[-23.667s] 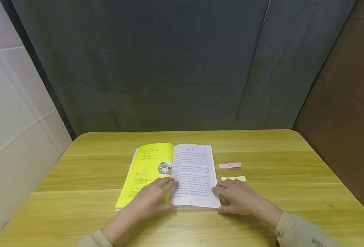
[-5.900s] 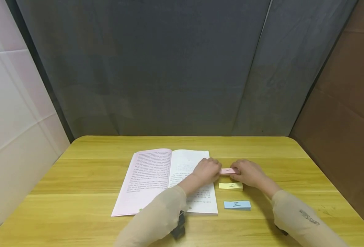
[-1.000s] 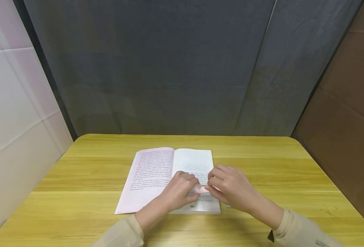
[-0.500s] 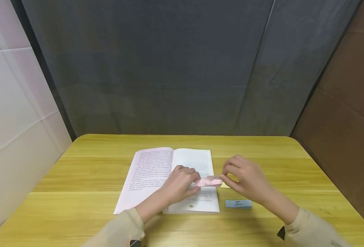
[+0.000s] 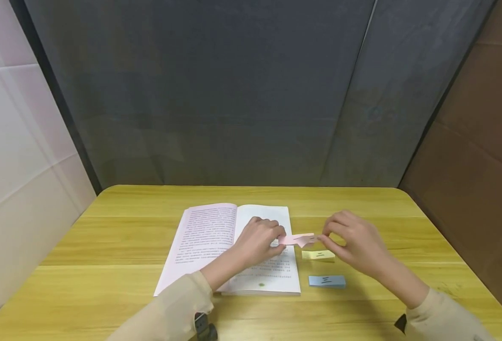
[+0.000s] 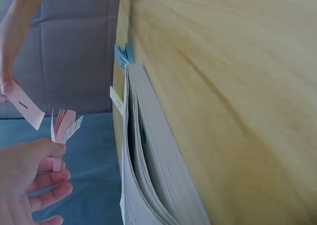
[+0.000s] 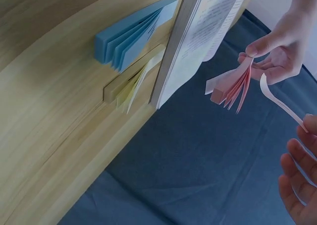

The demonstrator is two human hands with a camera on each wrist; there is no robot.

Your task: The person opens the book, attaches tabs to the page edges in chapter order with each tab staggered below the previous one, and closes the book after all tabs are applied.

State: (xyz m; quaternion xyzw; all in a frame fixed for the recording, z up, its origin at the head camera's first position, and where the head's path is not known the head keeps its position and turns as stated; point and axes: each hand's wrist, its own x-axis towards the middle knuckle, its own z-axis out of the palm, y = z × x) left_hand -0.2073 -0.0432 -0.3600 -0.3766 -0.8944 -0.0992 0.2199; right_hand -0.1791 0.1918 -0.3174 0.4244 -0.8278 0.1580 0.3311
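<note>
My left hand (image 5: 257, 244) pinches a pad of pink sticky notes (image 7: 230, 86) between thumb and fingers, over the right page of an open book (image 5: 204, 241). The pad's loose leaves fan out in both wrist views. Facing it, my right hand (image 5: 359, 244) pinches the end of a single pink sticky note (image 6: 26, 106) with one dark stroke on it. This strip looks curved in the right wrist view and hangs apart from the pad in the left wrist view. A yellow sticky-note pad (image 5: 318, 255) lies below the hands, right of the book.
Nearer the front, a blue sticky-note pad (image 5: 327, 281) with dark strokes lies on the wooden table (image 5: 106, 246). A dark grey curtain (image 5: 234, 94) stands behind, with a white wall panel at left and a brown one at right.
Over the last second both hands have moved right and away from me, and the pink strip has parted from its pad. Much earlier, the book was open at a yellow page and the pink pad lay down.
</note>
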